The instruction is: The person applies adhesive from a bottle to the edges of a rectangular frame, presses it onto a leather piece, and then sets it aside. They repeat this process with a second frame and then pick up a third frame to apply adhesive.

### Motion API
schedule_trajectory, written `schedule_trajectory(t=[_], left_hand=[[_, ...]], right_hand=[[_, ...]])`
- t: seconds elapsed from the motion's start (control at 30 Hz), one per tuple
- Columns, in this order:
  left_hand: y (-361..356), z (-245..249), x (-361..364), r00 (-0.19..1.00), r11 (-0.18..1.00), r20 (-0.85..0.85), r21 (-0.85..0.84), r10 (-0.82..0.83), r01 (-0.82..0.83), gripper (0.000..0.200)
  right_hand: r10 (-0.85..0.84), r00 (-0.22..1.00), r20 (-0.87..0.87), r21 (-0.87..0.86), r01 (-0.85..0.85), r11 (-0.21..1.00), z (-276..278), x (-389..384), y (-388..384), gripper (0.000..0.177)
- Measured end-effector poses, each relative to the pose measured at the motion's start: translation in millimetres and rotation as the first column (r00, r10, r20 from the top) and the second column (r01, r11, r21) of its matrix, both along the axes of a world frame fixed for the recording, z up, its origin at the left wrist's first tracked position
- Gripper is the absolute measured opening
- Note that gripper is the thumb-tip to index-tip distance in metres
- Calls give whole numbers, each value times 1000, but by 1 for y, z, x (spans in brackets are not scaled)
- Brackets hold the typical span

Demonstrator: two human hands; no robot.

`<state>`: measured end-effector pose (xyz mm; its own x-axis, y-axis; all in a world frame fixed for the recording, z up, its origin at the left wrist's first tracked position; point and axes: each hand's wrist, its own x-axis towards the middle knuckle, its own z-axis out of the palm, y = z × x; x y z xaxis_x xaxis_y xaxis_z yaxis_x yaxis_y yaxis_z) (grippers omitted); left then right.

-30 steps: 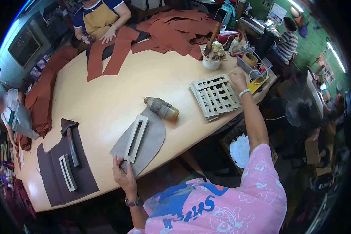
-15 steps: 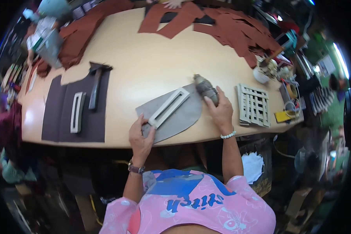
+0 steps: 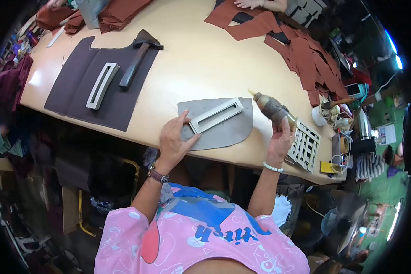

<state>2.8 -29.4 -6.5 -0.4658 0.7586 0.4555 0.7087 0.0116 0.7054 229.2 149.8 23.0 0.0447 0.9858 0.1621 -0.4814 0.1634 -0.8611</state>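
My right hand is wrapped around the lower end of a worn squeeze bottle, partly covered in grey wrapping. Its thin yellowish nozzle points up and left, over the table. With thumb and fingers, my left hand grips the near left end of a pale rectangular frame with a long slot. That frame lies slantwise on a grey rounded piece of material at the table's front edge. A second slotted frame rests on a dark folded sheet, beside a hammer.
Stacked pale frames lie by my right hand. Behind them stand a white pot and a brush. Rust-brown cut pieces cover the far right of the table. Another person's hand rests at the far edge.
The bottle has risen off the table in my right hand. My left hand still grips the frame's end, and the frame lies at a flatter slant. The whole view has turned.
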Motion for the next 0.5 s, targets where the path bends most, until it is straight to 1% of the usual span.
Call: schedule_trajectory(t=[0.1, 0.13, 0.23, 0.33, 0.5], left_hand=[[0, 0, 0, 1000, 1000, 15, 1, 0, 0, 72], [0, 0, 0, 1000, 1000, 20, -1, -2, 2, 72], [-1, 1, 0, 1000, 1000, 28, -1, -8, 8, 72], [0, 0, 0, 1000, 1000, 29, -1, -2, 2, 72], [0, -1, 0, 1000, 1000, 21, -7, 1, -1, 72]], right_hand=[[-77, 977, 199, 81, 62, 995, 1, -6, -5, 37], [-95, 962, 256, 125, 65, 990, -1, -7, -4, 41], [-154, 921, 357, 192, 89, 977, -1, -11, -6, 40], [-188, 901, 391, 222, 106, 969, 0, -15, -7, 38], [-171, 908, 383, 219, 91, 972, -2, -18, -5, 33]])
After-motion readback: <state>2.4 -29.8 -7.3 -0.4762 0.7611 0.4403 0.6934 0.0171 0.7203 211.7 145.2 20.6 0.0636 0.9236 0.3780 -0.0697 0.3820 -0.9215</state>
